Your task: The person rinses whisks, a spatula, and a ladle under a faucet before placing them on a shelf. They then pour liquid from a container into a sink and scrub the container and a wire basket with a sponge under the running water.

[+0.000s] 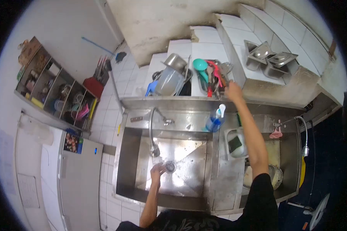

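Note:
My left hand (157, 171) hangs inside the left steel sink basin (188, 177), just below the faucet head (155, 151) and beside the drain (170, 166); whether it holds anything I cannot tell. My right arm stretches up over the sink's back ledge. My right hand (233, 91) rests at the near end of a utensil tray (214, 77) filled with red and dark utensils and a teal ladle (200, 64). Whether its fingers grip a utensil is hidden.
A blue soap bottle (215, 120) stands on the divider between basins. A tub with a sponge (235, 144) sits beside the right basin (275, 154). Steel pans (271, 59) lie on the tiled ledge, and a shelf (58, 92) hangs at left.

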The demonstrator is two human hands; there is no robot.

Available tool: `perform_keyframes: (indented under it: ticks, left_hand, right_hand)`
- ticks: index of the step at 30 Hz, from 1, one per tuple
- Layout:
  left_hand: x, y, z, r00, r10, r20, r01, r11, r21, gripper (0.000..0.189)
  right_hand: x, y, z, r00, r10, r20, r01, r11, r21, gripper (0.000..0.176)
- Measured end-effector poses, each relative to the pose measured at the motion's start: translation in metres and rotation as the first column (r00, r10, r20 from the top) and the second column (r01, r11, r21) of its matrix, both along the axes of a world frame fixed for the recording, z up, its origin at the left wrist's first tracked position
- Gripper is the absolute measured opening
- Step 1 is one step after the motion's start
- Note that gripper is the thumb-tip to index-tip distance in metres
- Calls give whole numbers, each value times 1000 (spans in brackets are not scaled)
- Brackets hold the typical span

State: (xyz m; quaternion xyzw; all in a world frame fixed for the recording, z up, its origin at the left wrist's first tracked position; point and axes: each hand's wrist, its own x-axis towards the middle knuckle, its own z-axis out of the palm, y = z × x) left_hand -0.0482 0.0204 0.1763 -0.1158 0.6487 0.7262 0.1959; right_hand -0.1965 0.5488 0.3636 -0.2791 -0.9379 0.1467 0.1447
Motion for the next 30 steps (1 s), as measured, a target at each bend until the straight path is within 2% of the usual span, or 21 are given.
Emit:
perform_keyframes:
  ticks: [2, 4, 5, 6, 7, 8, 9, 10, 11, 12, 13, 14, 16, 17, 18, 20, 23, 26, 27, 28, 30]
  left_hand:
    - [-5, 20, 55, 970, -215, 117, 198, 969, 147, 37]
    - [-21, 12, 12, 977, -172, 127, 154, 978, 140, 40]
    - [-24, 11, 9, 997, -18, 70, 4, 981, 192, 42]
    - [-31, 14, 9, 991, 133, 17, -133, 957, 257, 44]
    - [-35, 22, 21, 991, 90, 96, -114, 954, 279, 47]
    - [-33, 27, 42, 984, 40, 175, -92, 949, 302, 51]
    - [-26, 27, 64, 975, -134, 177, 43, 897, 441, 50]
    - [-21, 32, 74, 990, -49, 131, -15, 892, 451, 47]
    - [-33, 15, 29, 998, 34, -43, -9, 874, 485, 42]
    - [-37, 3, 36, 993, 118, -21, -104, 936, 336, 37]
    - [-46, 0, 51, 986, 88, -142, -26, 922, 387, 41]
    - [-52, 8, 66, 981, 171, -85, -134, 933, 335, 52]
    - [-75, 29, 83, 939, 173, -296, -126, 977, 172, 68]
    - [-73, 31, 104, 889, 18, -457, 24, 996, 85, 62]
    - [-62, 46, 139, 833, -17, -553, 3, 1000, -26, 54]
    - [-68, 54, 138, 671, -247, -699, -123, 893, -433, 42]
    - [-97, 41, 103, 710, -356, -608, -14, 856, -517, 40]
    - [-93, 41, 105, 650, -406, -643, 23, 855, -518, 38]
    - [-91, 39, 117, 681, -496, -540, 117, 801, -588, 41]
    - [-94, 31, 109, 674, -505, -539, 113, 792, -601, 41]
    - [-103, 33, 86, 605, -376, -702, -24, 872, -488, 46]
  right_hand:
    - [25, -8, 17, 975, 53, -214, -76, 992, -101, 31]
    - [71, -36, 54, 907, 39, -420, -139, 967, -211, 27]
    - [102, -55, 65, 855, 38, -518, -166, 965, -204, 24]
    - [129, -68, 56, 810, -55, -583, -185, 921, -344, 20]
    - [162, -82, 48, 760, -165, -629, -203, 858, -471, 16]
    - [197, -108, 47, 725, -209, -657, -211, 840, -500, 17]
    - [232, -112, 5, 671, -264, -693, -271, 782, -561, 17]
    - [265, -139, -9, 683, -415, -601, -181, 701, -690, 16]
    - [300, -168, -19, 718, -504, -480, -109, 599, -793, 15]
    - [343, -177, -63, 776, -391, -495, -131, 668, -733, 10]
    - [379, -206, -88, 752, -484, -448, -57, 629, -775, 9]
    - [417, -230, -108, 779, -555, -290, 174, 636, -751, 13]
    - [483, -286, -126, 742, -619, -256, 232, 597, -768, 17]
    - [512, -313, -121, 753, -637, -167, 337, 591, -732, 16]
    - [534, -337, -112, 766, -639, -76, 421, 587, -692, 15]
    - [564, -374, -92, 690, -724, -19, 478, 475, -739, 15]
    - [596, -402, -81, 602, -796, -64, 563, 480, -672, 15]
    - [621, -407, -78, 536, -843, -52, 636, 443, -632, 14]
    - [624, -407, -79, 513, -853, -97, 613, 443, -654, 14]
    - [627, -410, -81, 510, -856, -90, 607, 432, -667, 14]
    - [633, -394, -84, 549, -827, -120, 607, 493, -623, 10]
